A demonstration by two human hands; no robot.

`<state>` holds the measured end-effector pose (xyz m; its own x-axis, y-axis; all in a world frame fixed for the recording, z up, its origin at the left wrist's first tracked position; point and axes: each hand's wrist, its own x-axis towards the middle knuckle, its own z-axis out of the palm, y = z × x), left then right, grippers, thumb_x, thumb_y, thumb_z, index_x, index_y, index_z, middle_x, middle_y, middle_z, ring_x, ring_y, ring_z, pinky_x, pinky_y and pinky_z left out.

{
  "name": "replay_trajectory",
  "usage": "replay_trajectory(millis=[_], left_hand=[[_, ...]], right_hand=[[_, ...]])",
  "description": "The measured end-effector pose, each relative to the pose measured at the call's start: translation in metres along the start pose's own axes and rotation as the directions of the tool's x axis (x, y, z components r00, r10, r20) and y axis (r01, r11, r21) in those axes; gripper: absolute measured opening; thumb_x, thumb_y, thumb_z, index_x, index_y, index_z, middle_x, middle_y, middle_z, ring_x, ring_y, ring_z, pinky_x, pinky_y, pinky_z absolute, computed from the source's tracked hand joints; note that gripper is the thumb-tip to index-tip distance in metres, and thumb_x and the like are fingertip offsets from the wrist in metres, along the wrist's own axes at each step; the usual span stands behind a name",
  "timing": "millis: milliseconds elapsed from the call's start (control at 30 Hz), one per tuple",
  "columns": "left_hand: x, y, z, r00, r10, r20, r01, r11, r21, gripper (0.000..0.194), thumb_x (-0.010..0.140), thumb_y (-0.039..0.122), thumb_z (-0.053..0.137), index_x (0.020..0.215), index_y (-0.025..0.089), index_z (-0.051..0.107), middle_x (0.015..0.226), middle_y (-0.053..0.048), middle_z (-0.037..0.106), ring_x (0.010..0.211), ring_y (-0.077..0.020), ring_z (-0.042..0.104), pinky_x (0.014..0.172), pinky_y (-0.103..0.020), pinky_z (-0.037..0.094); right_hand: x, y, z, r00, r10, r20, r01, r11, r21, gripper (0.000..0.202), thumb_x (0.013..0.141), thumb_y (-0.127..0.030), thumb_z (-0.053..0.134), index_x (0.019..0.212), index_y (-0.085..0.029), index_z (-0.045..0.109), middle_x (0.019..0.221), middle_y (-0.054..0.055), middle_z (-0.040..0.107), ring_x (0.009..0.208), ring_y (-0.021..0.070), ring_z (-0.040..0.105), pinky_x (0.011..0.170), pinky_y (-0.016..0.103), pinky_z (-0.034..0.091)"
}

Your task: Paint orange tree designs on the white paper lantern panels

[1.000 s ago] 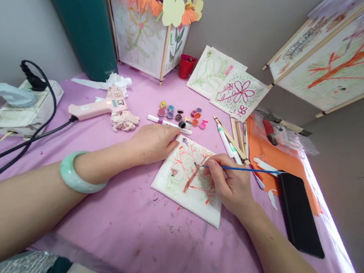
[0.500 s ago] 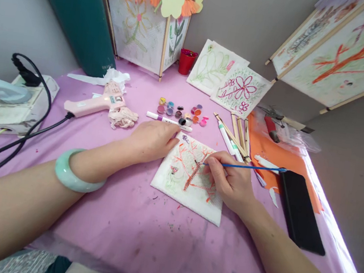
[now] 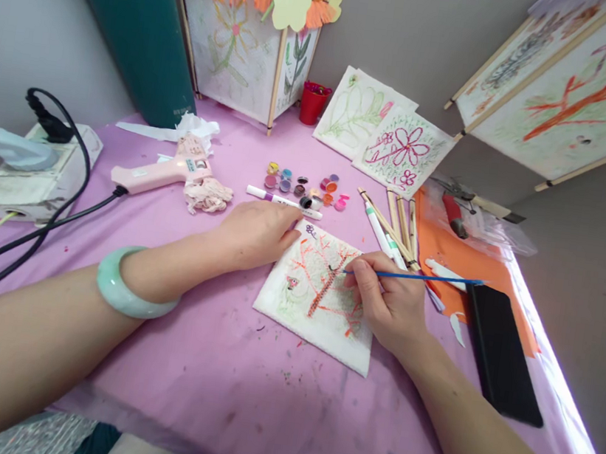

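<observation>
A white square sheet (image 3: 292, 307) painted with an orange-red branching tree lies on the purple cloth. My right hand (image 3: 386, 297) pinches a thin blue paintbrush (image 3: 424, 277), its tip at the tree near the upper middle. My left hand (image 3: 260, 235) rests at the sheet's upper left corner, fingers extended and close together, thumb on the edge; nothing shows in it. Just beyond its fingertips are a white marker (image 3: 281, 200) and small paint pots (image 3: 300, 189), one of them open with black paint.
A pink glue gun (image 3: 158, 176) and a power strip (image 3: 35, 177) with cables are at left. Behind stand a paper lantern (image 3: 235, 62), red bucket (image 3: 313, 103) and painted sheets (image 3: 402, 151). Wooden sticks (image 3: 401, 221) and a black phone (image 3: 504, 350) lie at right.
The whole view has shifted slightly, moving things a little to the right. Both hands keep nearly the same places, and the brush tip remains at the painted tree.
</observation>
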<state>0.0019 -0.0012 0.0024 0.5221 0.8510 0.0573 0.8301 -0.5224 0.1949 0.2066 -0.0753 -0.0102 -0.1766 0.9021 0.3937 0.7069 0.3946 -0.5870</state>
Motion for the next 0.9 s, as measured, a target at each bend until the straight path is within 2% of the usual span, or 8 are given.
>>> replay_trajectory(millis=[133, 333, 733, 900], left_hand=[[-0.0003, -0.0008, 0.0009, 1.0, 0.014, -0.017, -0.014, 1.0, 0.005, 0.035, 0.085, 0.035, 0.033, 0.109, 0.021, 0.054, 0.094, -0.007, 0.065, 0.084, -0.0208, 0.058, 0.07, -0.033, 0.042], [-0.0002, -0.0009, 0.0005, 1.0, 0.015, -0.014, -0.015, 1.0, -0.002, 0.035, 0.084, 0.035, 0.033, 0.107, 0.02, 0.055, 0.093, -0.007, 0.065, 0.084, -0.0208, 0.058, 0.07, -0.033, 0.042], [-0.0001, 0.0009, -0.0006, 1.0, -0.004, -0.003, 0.004, 1.0, 0.006, 0.034, 0.084, 0.034, 0.034, 0.107, 0.02, 0.055, 0.093, -0.007, 0.065, 0.084, -0.0204, 0.058, 0.07, -0.032, 0.042], [0.0, 0.0006, -0.0009, 1.0, -0.004, 0.001, 0.004, 1.0, -0.003, 0.034, 0.084, 0.034, 0.035, 0.107, 0.02, 0.055, 0.092, -0.007, 0.065, 0.084, -0.0201, 0.058, 0.07, -0.032, 0.042]], right_hand=[[-0.0006, -0.0001, -0.0008, 1.0, -0.005, 0.021, 0.005, 1.0, -0.008, 0.023, 0.087, -0.031, 0.042, 0.074, -0.019, 0.057, 0.058, -0.001, 0.056, 0.048, 0.0095, 0.051, 0.047, 0.022, 0.038], [0.0003, -0.0013, -0.0012, 1.0, -0.012, -0.029, 0.011, 0.999, -0.036, 0.026, 0.088, -0.03, 0.042, 0.07, -0.019, 0.057, 0.056, -0.002, 0.055, 0.045, 0.0083, 0.048, 0.049, 0.022, 0.038], [0.0011, -0.0018, -0.0016, 0.999, -0.025, -0.042, 0.022, 0.997, -0.078, 0.028, 0.088, -0.032, 0.041, 0.068, -0.02, 0.057, 0.056, -0.001, 0.057, 0.046, 0.0097, 0.051, 0.048, 0.023, 0.038], [0.0015, -0.0005, -0.0002, 0.996, -0.018, -0.09, 0.01, 0.995, -0.097, 0.026, 0.088, -0.031, 0.042, 0.069, -0.02, 0.056, 0.06, -0.001, 0.059, 0.048, 0.0095, 0.054, 0.05, 0.023, 0.04]])
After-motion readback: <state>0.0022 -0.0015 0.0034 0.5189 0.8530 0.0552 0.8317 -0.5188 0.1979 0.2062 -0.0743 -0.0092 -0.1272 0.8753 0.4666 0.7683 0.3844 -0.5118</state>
